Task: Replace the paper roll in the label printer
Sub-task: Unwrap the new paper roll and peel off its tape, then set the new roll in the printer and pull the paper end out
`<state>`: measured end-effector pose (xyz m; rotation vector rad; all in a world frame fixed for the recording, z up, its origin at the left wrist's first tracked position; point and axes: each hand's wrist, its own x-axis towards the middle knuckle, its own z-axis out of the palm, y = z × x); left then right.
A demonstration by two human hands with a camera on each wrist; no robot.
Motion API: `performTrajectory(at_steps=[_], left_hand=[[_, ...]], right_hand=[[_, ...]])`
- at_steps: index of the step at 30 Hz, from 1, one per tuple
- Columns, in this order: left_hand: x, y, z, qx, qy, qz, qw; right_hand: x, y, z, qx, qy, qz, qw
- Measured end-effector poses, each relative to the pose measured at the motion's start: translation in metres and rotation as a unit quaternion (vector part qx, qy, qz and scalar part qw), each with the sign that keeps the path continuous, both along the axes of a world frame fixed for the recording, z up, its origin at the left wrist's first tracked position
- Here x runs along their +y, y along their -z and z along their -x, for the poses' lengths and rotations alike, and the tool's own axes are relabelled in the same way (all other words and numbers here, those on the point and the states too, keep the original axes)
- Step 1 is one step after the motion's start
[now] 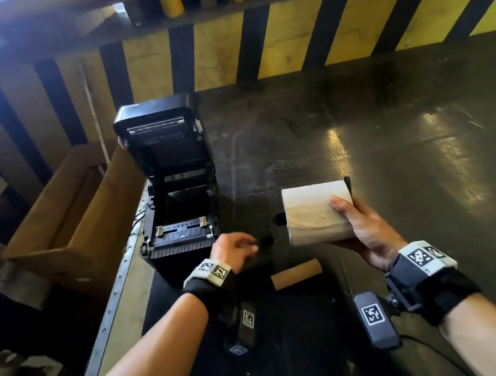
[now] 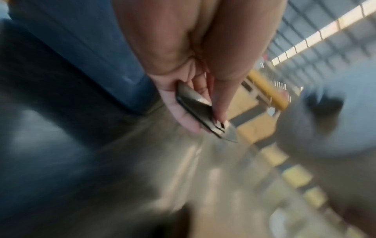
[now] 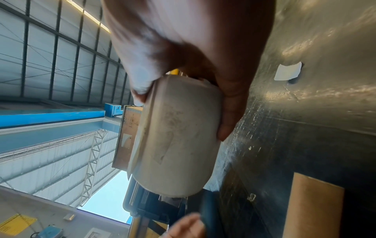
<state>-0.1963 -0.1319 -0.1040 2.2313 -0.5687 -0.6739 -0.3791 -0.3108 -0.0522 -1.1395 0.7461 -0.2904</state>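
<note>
The black label printer stands at the table's left edge with its lid raised and its paper bay showing no roll. My right hand grips a white paper roll to the right of the printer; a black spindle pokes out of the roll's left end. In the right wrist view the thumb and fingers wrap the roll. My left hand hovers in front of the printer and pinches a small flat black plastic part. That wrist view is blurred.
An empty brown cardboard core lies on the dark table between my hands. An open cardboard box stands left of the table's metal edge. A yellow-and-black striped barrier runs along the back.
</note>
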Motion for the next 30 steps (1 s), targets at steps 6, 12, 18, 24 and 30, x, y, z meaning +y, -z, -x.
performTrajectory(at_steps=[6,12,18,24,30], left_hand=[[-0.025,-0.051,-0.011,0.229,-0.118,0.300,0.919],[-0.034,-0.070,0.000,0.212,-0.094,0.340,0.911],[-0.019,-0.086,-0.005,0.072,-0.064,0.375,0.922],[0.004,-0.102,-0.022,-0.064,-0.060,0.313,0.946],[0.033,-0.120,-0.036,-0.162,-0.018,0.281,0.946]], right_hand=[[0.013,-0.013,-0.007,-0.021,0.017,0.011,1.000],[0.026,-0.033,-0.019,-0.046,0.029,0.017,0.998],[0.041,-0.048,-0.036,-0.070,0.050,-0.022,0.996],[0.069,-0.067,-0.058,-0.108,0.063,0.036,0.991],[0.100,-0.083,-0.078,-0.126,0.088,0.055,0.987]])
